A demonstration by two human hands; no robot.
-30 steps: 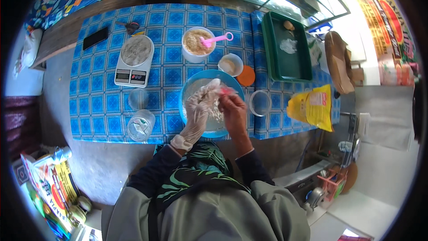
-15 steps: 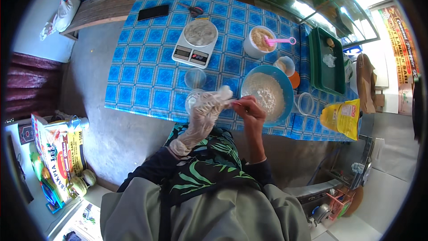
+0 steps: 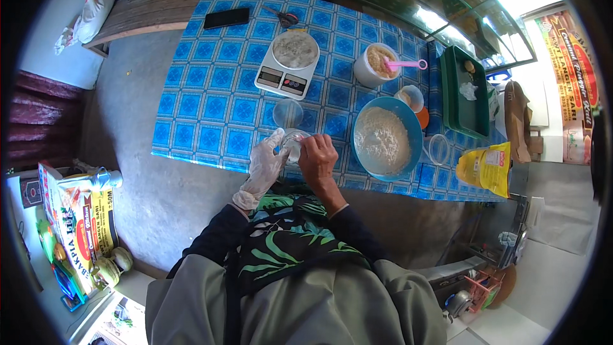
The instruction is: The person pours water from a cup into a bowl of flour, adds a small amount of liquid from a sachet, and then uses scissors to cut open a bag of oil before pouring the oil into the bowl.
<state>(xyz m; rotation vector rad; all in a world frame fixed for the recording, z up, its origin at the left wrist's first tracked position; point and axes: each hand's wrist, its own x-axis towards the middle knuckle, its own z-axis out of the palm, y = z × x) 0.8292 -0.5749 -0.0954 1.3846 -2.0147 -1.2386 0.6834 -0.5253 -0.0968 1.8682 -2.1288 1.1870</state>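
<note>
My left hand (image 3: 263, 165), in a loose clear-white glove, curls its fingers at the left side of a small clear plastic cup (image 3: 295, 141) near the table's front edge. Bare and closed, my right hand (image 3: 318, 161) has its fingertips bent down at the cup's right side; what they pinch is hidden. Just beyond the cup stands a second clear tub (image 3: 288, 113). To the right is a blue bowl (image 3: 418, 138) with white flour (image 3: 384, 142) in it. A white kitchen scale (image 3: 284, 81) bears a round container of pale contents (image 3: 295, 49).
A white tub (image 3: 368, 76) of light-brown crumbly stuff holds a pink scoop (image 3: 408, 64). Clear containers (image 3: 438, 149), a yellow bag (image 3: 483, 169) and a green tray (image 3: 451, 100) sit on the right. A black phone (image 3: 227, 18) and scissors (image 3: 287, 19) lie at the back.
Both hands have moved left and apart from each other, from between cup and bowl to the small cup. The right hand was pinching at the left glove's fingertips before. The view has shifted slightly.
</note>
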